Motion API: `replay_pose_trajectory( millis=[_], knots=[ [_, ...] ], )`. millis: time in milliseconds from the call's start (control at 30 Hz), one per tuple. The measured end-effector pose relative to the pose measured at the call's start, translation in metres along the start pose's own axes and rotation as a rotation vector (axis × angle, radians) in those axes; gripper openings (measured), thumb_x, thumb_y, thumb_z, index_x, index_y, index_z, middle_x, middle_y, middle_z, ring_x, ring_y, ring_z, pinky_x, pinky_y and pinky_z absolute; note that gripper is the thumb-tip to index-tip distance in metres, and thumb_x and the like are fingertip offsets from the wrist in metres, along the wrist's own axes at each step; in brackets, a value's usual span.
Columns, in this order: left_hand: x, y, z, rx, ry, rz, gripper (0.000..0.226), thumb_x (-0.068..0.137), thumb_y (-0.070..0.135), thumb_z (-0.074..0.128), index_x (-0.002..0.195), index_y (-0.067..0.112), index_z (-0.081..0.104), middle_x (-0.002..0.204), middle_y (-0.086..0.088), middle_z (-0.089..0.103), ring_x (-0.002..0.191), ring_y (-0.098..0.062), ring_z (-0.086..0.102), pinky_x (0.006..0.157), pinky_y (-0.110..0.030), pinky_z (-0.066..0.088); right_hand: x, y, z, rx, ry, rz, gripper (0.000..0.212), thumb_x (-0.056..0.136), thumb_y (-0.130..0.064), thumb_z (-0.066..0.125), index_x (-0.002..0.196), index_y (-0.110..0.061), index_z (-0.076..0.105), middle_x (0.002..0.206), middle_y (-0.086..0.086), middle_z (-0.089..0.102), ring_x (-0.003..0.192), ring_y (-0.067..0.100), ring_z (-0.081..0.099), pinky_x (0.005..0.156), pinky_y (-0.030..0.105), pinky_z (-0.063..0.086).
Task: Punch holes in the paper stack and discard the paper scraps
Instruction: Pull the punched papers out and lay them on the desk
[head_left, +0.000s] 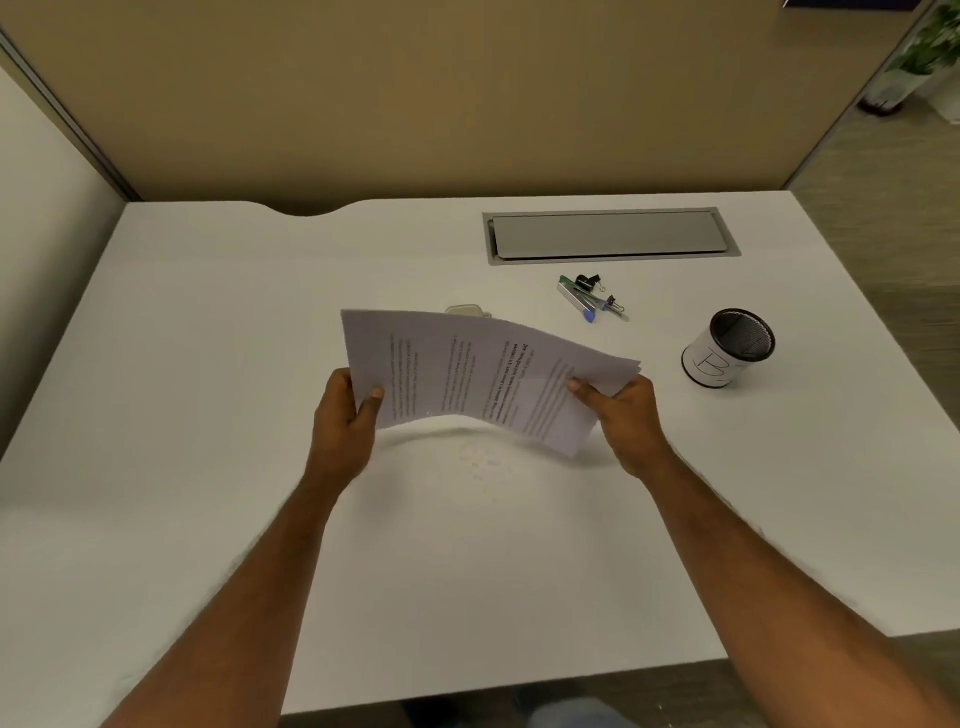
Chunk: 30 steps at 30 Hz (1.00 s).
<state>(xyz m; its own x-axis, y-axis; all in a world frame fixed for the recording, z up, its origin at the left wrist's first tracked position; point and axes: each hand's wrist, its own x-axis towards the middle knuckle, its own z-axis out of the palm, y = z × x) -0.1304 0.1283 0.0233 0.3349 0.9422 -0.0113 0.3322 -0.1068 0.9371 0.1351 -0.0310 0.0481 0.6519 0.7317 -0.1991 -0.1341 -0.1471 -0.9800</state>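
Both hands, left hand (347, 415) and right hand (621, 415), grip the paper stack (483, 374) above the scraps (480, 462); next, sweep scraps toward the mesh cup (730, 348)

Paper stack (483, 374) held aloft, left hand (345, 415), right hand (623, 415), scraps (480, 462) beneath

Hole punch (469, 310) mostly hidden behind paper stack (483, 374); print illegible.

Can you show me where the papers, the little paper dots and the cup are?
paper stack (483, 374): head view, middle of top sheet.
paper scraps (480, 462): head view, middle of the scatter.
mesh cup (719, 358): head view, white side.
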Motion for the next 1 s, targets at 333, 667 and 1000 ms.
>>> replay_pose_trajectory(
  millis=[333,667,1000],
  knots=[
    [-0.019,0.003,0.005,-0.676,0.025,-0.431,0.038,0.096,0.018,0.06,0.13,0.005,0.052,0.115,-0.019,0.069,0.091,-0.021,0.068,0.074,-0.027,0.055,-0.031,0.009,0.015,0.479,-0.028,0.294,0.057,0.063,-0.015,0.079,0.117,-0.016,0.062,0.118,0.011,0.068,0.105,0.026,0.064,0.093,0.047,0.052],
    [-0.069,0.017,0.039,-0.425,0.006,-0.345,0.014,0.095,0.011,0.06,0.095,0.001,0.071,0.087,-0.007,0.077,0.081,-0.018,0.074,0.071,-0.027,0.06,-0.051,0.04,0.041,0.644,0.077,0.409,0.045,0.082,0.003,0.064,0.125,-0.008,0.059,0.121,0.011,0.067,0.112,0.027,0.062,0.086,0.038,0.057],
    [-0.042,-0.002,-0.001,-0.335,-0.139,-0.33,0.016,0.094,0.01,0.061,0.104,0.006,0.073,0.093,-0.008,0.077,0.088,-0.024,0.074,0.078,-0.036,0.061,-0.032,0.033,0.015,0.372,-0.07,0.454,0.034,0.083,-0.024,0.065,0.112,-0.007,0.066,0.109,0.012,0.067,0.101,0.028,0.059,0.075,0.034,0.05]
  ],
)
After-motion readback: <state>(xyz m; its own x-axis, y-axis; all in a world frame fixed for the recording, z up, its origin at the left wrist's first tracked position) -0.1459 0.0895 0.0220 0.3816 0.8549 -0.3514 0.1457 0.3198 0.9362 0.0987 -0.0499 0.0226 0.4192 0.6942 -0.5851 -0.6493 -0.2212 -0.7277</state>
